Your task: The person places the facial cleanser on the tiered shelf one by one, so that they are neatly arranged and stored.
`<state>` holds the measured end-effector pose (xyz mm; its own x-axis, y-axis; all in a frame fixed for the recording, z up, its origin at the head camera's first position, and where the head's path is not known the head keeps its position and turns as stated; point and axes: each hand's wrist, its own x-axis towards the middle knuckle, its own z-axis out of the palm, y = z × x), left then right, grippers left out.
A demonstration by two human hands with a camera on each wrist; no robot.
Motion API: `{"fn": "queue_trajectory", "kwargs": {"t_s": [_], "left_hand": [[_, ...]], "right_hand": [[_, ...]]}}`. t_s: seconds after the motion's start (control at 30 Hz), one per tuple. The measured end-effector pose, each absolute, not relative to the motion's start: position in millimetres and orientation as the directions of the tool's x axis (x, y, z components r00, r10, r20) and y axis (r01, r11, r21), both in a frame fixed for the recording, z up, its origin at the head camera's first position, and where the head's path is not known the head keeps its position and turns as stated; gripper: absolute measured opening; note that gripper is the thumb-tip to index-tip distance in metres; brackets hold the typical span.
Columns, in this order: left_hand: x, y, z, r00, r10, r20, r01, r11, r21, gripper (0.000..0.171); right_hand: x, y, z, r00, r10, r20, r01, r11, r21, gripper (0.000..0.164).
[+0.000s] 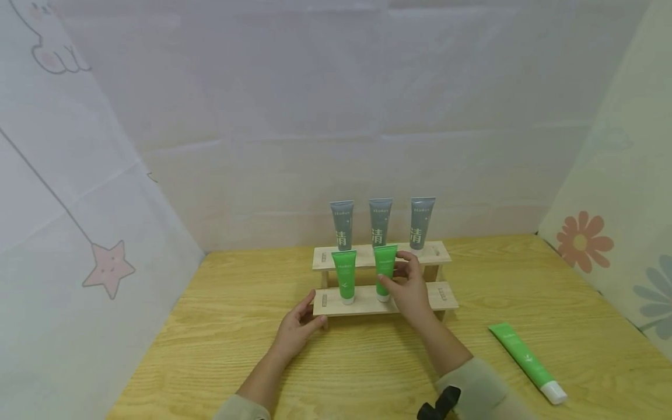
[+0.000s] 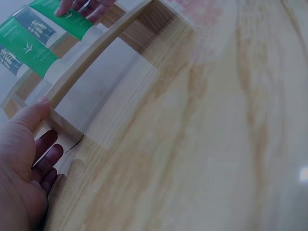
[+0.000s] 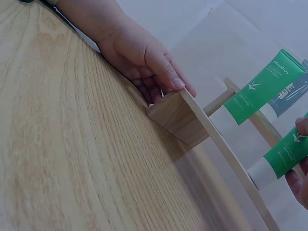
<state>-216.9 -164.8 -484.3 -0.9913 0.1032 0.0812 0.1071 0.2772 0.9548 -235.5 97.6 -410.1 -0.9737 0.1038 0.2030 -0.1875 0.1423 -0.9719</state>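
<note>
A two-step wooden rack [image 1: 363,304] stands on the table, and my left hand [image 1: 296,331] grips the left end of its lower step, thumb at the front edge. Between thumb and fingers, my right hand [image 1: 412,291] holds a green squeeze tube [image 1: 385,265] upright, white cap down on the lower step. To its left a second green tube [image 1: 345,274] stands on its cap on the same step. In the right wrist view the left hand [image 3: 144,57] touches the rack's end and side panel [image 3: 175,118].
Three grey-blue tubes, left [image 1: 343,221], middle [image 1: 380,217] and right [image 1: 422,217], stand on the upper step. Another green tube [image 1: 527,361] lies on the wooden table [image 1: 220,344] at the right. Pale printed sheets [image 1: 336,116] surround the table's back and sides.
</note>
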Motion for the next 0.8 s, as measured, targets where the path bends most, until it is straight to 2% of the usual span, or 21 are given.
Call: {"fn": "queue_trajectory", "kwargs": {"t_s": [0.8], "left_hand": [[-218.4, -164.3, -486.6, -0.994, 0.092, 0.066, 0.089, 0.280, 0.956, 0.071]], "right_hand": [[-232.1, 100.3, -414.4, -0.974, 0.093, 0.206, -0.185, 0.192, -0.964, 0.060]]}}
